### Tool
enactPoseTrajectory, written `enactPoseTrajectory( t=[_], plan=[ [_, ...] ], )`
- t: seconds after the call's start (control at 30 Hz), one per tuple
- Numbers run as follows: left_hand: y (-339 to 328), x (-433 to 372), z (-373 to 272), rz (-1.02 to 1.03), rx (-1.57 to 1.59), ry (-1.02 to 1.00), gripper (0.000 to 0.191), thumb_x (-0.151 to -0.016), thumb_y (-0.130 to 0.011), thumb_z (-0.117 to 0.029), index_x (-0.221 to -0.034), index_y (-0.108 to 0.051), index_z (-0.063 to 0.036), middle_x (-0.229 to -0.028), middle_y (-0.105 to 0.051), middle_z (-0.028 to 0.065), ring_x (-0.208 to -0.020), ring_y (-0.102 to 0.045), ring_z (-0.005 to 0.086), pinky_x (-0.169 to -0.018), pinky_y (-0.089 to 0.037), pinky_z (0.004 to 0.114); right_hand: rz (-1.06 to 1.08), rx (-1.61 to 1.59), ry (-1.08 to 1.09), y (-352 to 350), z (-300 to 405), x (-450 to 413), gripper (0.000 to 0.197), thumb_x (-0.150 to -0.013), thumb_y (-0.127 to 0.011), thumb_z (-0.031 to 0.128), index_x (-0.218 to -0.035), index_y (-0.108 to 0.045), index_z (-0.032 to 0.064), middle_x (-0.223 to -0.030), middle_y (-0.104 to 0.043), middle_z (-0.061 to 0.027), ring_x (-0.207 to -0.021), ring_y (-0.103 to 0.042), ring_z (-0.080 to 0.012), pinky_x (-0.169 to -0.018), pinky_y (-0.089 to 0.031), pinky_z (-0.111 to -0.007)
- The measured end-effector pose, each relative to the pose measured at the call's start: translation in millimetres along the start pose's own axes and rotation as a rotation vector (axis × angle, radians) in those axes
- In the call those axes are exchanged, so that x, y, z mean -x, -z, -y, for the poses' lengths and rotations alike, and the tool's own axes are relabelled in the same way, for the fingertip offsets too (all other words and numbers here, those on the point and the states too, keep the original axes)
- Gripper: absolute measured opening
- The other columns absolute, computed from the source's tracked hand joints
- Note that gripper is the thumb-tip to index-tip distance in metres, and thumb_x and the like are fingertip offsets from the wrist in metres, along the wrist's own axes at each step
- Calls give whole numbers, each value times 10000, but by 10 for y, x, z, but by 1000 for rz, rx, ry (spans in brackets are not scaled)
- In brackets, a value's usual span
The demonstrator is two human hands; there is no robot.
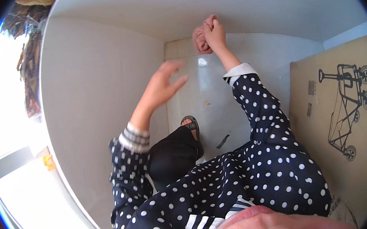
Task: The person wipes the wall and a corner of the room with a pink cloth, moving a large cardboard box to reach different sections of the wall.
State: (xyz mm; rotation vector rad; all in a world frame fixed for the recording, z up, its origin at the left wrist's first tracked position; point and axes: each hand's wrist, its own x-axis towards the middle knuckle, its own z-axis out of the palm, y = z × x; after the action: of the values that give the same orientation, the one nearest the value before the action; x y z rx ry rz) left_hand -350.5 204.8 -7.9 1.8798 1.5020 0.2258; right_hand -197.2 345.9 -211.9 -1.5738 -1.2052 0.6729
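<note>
My right hand [217, 37] grips a bunched pink cloth [200, 39], low on the white wall [253, 11] in front of me, close to where it meets the floor. The cloth looks like terry towelling, and part of it sticks out past my fingertips. My left hand [164, 85] hangs in the air to the left, blurred, with thumb and fingers apart and nothing in it. Beneath both hands lies a glossy pale tiled floor [229, 110]. My foot in a dark sandal [190, 123] rests on it below my left hand.
A large cardboard box [308, 102] printed with a folding wagon frame stands at the right. On the left rises a pale side panel [107, 78], with a bright window [33, 202] beyond it. A dark strip [223, 141] and a small yellowish scrap [207, 102] lie on the floor.
</note>
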Motion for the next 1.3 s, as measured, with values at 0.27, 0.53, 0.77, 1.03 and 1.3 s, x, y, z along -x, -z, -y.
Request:
enactPoseTrajectory(
  t=[0.27, 0.53, 0.77, 1.03, 1.3],
  plan=[
    [-1348, -1111, 762, 281, 987, 217, 890, -817, -762, -276, -1499, -229, -69, -1441, -365, 212, -1296, -431, 299, -1038, -414, 400, 564, -623, -799, 924, -25, 692, 450, -957, -530, 448, -1217, -571, 82, -1112, -623, -79, -980, -609, -217, -801, -492, -365],
    [-2187, -994, 406, 397, 951, -266, 839, -854, -682, -157, -1523, -177, -144, -1547, -222, 154, -1299, -465, 283, -1049, -399, 438, 181, -360, -696, 1903, -1035, 1051, 737, -900, -617, 476, -1411, -319, 37, -1311, -498, -148, -1169, -511, -243, -962, -444, -388],
    [-1921, -867, 1411, 383, 649, -4, 697, -859, -692, -210, -1461, -350, -131, -1470, -353, 140, -1264, -490, 277, -990, -451, 413, -19, 266, -443, 1999, -2096, 597, 902, -864, -631, 502, -1506, -200, 38, -1556, -211, -195, -1439, -211, -322, -1160, -188, -381],
    [-1601, -328, 2197, 291, 827, 367, 494, -923, -612, -137, -1386, -455, -68, -1376, -515, 74, -1196, -536, 188, -976, -444, 318, -19, 798, -208, 593, -2124, -168, 653, -802, -622, 292, -1373, -434, 37, -1476, -359, -179, -1387, -249, -396, -1128, -192, -490],
    [-1527, -567, 2203, 60, 793, 396, 525, -954, -586, -300, -1391, -450, -42, -1412, -481, 105, -1208, -523, 212, -1031, -392, 347, 225, 719, 90, -523, -1368, 535, 570, -759, -594, 122, -1303, -466, 6, -1408, -434, -189, -1284, -360, -402, -1094, -260, -470]
  ],
)
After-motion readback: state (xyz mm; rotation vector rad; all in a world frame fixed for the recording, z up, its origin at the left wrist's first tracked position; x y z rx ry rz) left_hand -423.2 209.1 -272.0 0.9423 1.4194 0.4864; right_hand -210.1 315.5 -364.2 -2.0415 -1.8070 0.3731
